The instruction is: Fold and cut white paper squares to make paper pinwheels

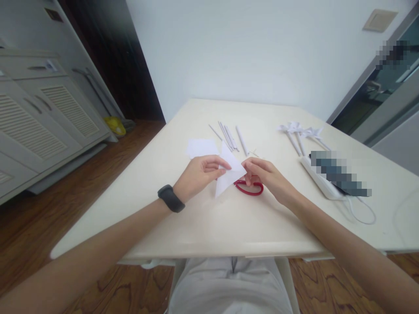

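Observation:
My left hand (200, 175), with a black band on the wrist, pinches a folded piece of white paper (233, 166) between thumb and fingers. The paper has pointed corners and is held just above the table. At its right corner, the fingers of my right hand (263, 175) are closed on the tip. Below my right hand lies a pair of scissors with red handles (249, 193); the blades are hidden. Flat white paper (202, 147) rests on the table behind my left hand. Beyond the held paper lie several thin rolled paper sticks (229, 136) and a thicker one (242, 140).
At the right, several paper sticks topped with folded white paper shapes (294, 127) lie on the white table (157, 231). Nearer to me is a white oblong object (319, 179) with a blurred-out dark item on it and a white cable (363, 223). A wall (242, 52) stands behind.

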A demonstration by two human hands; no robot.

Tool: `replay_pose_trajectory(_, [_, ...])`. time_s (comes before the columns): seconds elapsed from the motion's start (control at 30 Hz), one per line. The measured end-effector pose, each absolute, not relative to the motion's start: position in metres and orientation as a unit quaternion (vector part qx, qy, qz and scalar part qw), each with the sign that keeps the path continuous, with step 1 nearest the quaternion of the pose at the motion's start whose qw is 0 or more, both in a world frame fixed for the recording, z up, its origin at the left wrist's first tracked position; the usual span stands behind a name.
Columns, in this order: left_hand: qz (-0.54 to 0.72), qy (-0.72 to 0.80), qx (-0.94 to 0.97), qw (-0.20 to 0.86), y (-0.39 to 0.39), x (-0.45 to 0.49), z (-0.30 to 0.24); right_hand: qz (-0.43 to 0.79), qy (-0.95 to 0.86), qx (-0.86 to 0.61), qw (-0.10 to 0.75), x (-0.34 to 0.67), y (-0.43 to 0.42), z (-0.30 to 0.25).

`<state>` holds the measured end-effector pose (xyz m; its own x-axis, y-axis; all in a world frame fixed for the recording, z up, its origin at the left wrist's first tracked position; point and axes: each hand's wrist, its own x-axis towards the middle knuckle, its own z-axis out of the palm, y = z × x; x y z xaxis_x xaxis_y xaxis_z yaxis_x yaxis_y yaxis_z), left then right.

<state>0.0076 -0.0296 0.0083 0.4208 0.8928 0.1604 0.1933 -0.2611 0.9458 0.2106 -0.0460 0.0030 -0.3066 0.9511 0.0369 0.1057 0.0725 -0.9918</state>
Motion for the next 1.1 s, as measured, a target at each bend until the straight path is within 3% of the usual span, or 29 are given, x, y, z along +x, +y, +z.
replay_pose_trajectory(0.2, [0.387,0.390,0.687,0.476,-0.025,0.008,0.003,0.517,-0.635,-0.431,0.379,0.206,-0.047,0.004])
replay_pose_trajectory(0.47, [0.332,0.397,0.644,0.563,-0.027,0.008,0.007,0.500,-0.616,-0.396,0.463,0.213,-0.044,0.001])
replay_pose_trajectory(0.87, [0.270,0.353,0.680,0.583,-0.025,0.006,0.004,0.470,-0.603,-0.395,0.510,0.215,-0.041,0.000])
replay_pose_trajectory(1.1, [0.169,0.301,0.716,0.607,-0.025,0.006,-0.004,0.473,-0.631,-0.388,0.476,0.215,-0.042,0.001])
